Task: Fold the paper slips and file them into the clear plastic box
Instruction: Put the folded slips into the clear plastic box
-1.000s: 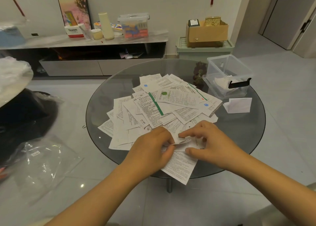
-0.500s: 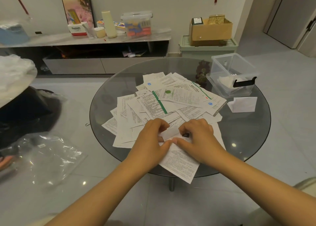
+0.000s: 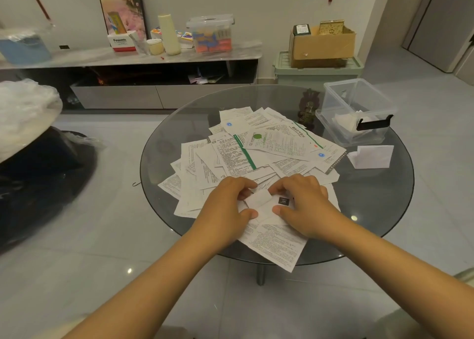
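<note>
Two bare forearms are seen entering from the lower edge of the frame, one from the lower left and one from the lower right, and no sleeve is shown on either up to the picture's edge. The left hand (image 3: 225, 208) and the right hand (image 3: 305, 205) are uncovered. The fingernails that can be seen are short and unpainted. A pale patch, possibly fabric, is glimpsed at the bottom left corner beside the left forearm, too blurred to be identified.
</note>
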{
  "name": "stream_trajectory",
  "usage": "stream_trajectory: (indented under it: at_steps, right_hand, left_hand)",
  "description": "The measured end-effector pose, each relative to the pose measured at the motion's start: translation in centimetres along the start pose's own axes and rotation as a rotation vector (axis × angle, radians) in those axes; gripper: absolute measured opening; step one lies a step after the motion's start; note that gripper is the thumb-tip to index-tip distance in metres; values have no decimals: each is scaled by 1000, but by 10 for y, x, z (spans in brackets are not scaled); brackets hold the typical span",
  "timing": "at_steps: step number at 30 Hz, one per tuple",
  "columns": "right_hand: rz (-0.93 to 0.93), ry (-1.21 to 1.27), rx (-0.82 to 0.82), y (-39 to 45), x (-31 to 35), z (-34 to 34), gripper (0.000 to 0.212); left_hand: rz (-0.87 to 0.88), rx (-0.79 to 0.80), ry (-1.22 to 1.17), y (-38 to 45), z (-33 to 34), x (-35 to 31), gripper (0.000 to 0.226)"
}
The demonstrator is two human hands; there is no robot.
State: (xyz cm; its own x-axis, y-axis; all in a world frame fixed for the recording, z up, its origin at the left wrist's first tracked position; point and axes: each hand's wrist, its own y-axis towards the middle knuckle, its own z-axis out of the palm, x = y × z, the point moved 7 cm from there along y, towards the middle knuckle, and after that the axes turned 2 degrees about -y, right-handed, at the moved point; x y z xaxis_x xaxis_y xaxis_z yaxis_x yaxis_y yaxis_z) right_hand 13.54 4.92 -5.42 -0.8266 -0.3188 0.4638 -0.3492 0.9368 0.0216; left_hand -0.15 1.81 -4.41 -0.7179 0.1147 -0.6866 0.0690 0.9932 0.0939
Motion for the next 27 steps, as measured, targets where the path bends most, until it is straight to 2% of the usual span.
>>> stream_trajectory:
  at_steps: [4, 8, 11, 15, 20, 22, 27]
  right_hand:
    - [-18, 15, -19, -5, -1, -1, 26]
    - [0, 87, -52, -8, -4, -4, 9]
    - [40, 274, -51, -9, -11, -8, 16]
    - [43, 506, -130, -10, -15, -19, 7]
    - [112, 805, -167, -12, -25, -26, 3]
    - [116, 802, -186, -13, -29, -31, 6]
    - [114, 613, -299, -12, -45, -58, 6]
  left_hand:
    - [-100, 21, -47, 3, -2, 3, 47]
    - [-204, 13, -304, 4, -2, 5, 34]
    - [-240, 14, -428, 6, -1, 2, 26]
    - [-232, -4, -485, 9, 1, -6, 5]
    - [-263, -35, -639, 14, 8, -15, 4]
    - [-252, -35, -671, 15, 12, -19, 4]
    - [-187, 17, -637, 23, 23, -34, 7]
